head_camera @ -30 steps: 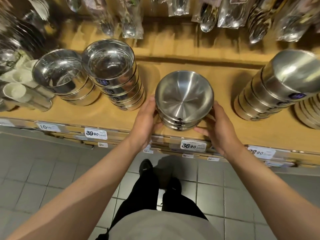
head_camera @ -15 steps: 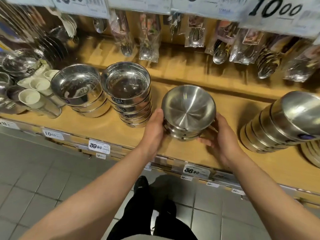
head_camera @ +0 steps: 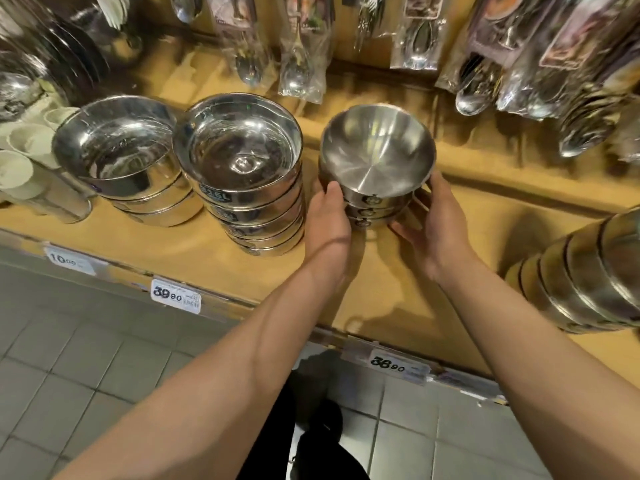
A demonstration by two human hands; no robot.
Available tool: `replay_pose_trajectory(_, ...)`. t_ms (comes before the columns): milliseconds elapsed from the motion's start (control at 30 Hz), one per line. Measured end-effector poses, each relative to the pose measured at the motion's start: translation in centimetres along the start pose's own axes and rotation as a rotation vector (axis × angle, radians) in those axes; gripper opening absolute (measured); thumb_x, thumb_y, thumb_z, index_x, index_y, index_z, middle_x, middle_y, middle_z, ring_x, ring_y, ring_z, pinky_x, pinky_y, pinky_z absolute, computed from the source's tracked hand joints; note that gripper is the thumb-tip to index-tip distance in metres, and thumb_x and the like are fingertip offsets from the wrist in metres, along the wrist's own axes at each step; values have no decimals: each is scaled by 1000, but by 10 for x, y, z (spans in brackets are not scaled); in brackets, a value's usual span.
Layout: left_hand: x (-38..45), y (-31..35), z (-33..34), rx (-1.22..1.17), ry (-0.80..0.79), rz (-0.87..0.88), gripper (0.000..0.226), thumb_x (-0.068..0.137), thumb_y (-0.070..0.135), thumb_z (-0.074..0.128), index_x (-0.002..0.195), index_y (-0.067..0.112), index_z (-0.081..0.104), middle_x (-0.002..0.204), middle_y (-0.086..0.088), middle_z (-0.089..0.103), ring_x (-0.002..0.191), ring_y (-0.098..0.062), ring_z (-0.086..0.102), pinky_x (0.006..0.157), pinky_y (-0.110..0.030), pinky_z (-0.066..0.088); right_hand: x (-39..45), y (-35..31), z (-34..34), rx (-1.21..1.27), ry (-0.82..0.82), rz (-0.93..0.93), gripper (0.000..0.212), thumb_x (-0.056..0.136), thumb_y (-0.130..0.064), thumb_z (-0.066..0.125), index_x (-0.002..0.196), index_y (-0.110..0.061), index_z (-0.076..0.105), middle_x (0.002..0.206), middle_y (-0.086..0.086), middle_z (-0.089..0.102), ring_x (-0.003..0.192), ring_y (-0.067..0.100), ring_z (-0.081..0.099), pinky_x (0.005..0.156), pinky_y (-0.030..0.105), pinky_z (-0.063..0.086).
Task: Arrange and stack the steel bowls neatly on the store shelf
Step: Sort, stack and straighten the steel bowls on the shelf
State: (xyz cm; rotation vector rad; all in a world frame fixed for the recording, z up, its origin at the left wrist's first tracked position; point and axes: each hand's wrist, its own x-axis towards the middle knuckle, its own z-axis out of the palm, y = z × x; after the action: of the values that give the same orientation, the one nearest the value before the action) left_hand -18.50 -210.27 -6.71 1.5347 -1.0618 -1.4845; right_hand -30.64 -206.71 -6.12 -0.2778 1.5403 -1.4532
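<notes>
A short stack of matte steel bowls (head_camera: 375, 154) stands in the middle of the wooden shelf (head_camera: 166, 244). My left hand (head_camera: 329, 220) grips its left side with the thumb on the top bowl's wall. My right hand (head_camera: 433, 220) cups the right side, fingers curled round the lower bowls. Just left of it is a taller stack of shiny straight-walled bowls (head_camera: 242, 157), almost touching my left hand. Further left sits a lower stack of similar shiny bowls (head_camera: 117, 147).
A tilted stack of steel bowls (head_camera: 585, 271) leans at the right edge. Packaged spoons (head_camera: 298, 60) hang above the shelf's back. White cups (head_camera: 20, 161) stand at far left. Price tags (head_camera: 176, 295) line the shelf front; grey tiled floor lies below.
The held stack has moved back on the shelf and leftward, closer to the tall shiny stack. Both hands stayed on it. The view has shifted nearer the shelf.
</notes>
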Motion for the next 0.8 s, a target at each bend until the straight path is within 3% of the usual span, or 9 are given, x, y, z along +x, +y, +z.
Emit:
replay_pose_trajectory(67,-9,-1,-3,-5,13,5,52,108,33,39,158,18,37,160,-4,42,147,-21,37,123,-37,26,3,-1,8,-14,-20,-2,25,101,-48,48,104,-32,67,110,-10,72,115,14,64,98,40,51)
replay_pose_trajectory(233,-41,-16,-18,-123,-130,-18,59,104,28,51,160,29,30,163,7,36,149,-14,34,126,-43,25,4,-1,23,-65,-52,-21,21,100,-42,48,95,-30,65,89,-8,59,91,11,53,78,33,49)
replay_pose_trajectory(300,-52,-22,-27,-178,-153,-29,52,104,19,53,154,28,42,151,16,49,140,-10,46,121,-39,33,0,6,20,-76,-31,-30,22,99,-38,47,92,-29,66,92,-6,59,90,11,54,78,35,50)
replay_pose_trajectory(367,-60,-28,-44,-217,-215,-38,39,104,8,52,138,27,56,125,25,65,122,-1,60,112,-30,43,-11,19,12,-80,-11,-17,22,100,-34,47,92,-23,65,88,-2,58,81,12,55,73,35,49)
replay_pose_trajectory(467,-73,-38,-82,-29,-244,-4,29,103,10,55,125,23,68,122,11,73,114,-5,67,103,-28,52,-36,42,7,-109,-53,48,19,101,-31,49,92,-21,61,75,-2,54,72,17,53,64,35,47)
replay_pose_trajectory(567,-77,-45,-122,139,-70,81,30,98,2,55,99,21,78,101,6,78,101,-16,70,96,-39,55,-57,57,17,-83,-118,82,14,104,-33,52,107,-26,63,111,1,63,101,16,61,87,40,56)
replay_pose_trajectory(667,-57,-37,-158,41,159,97,32,96,3,52,86,25,73,85,7,70,89,-17,63,89,-38,50,-69,61,40,-133,-224,60,33,106,-34,48,138,-25,54,143,4,54,123,17,54,92,43,56)
replay_pose_trajectory(733,-37,-28,-173,-67,222,116,25,100,11,51,94,26,70,91,6,64,95,-18,58,89,-37,49,-71,61,55,-167,-260,16,46,105,-37,50,150,-28,45,155,1,46,129,14,48,88,38,58)
replay_pose_trajectory(800,-19,-18,-180,-127,194,101,21,106,22,48,116,26,67,112,5,63,109,-15,58,93,-34,49,-71,61,67,-161,-292,-28,51,104,-42,51,154,-33,40,161,-5,39,128,9,45,91,38,56)
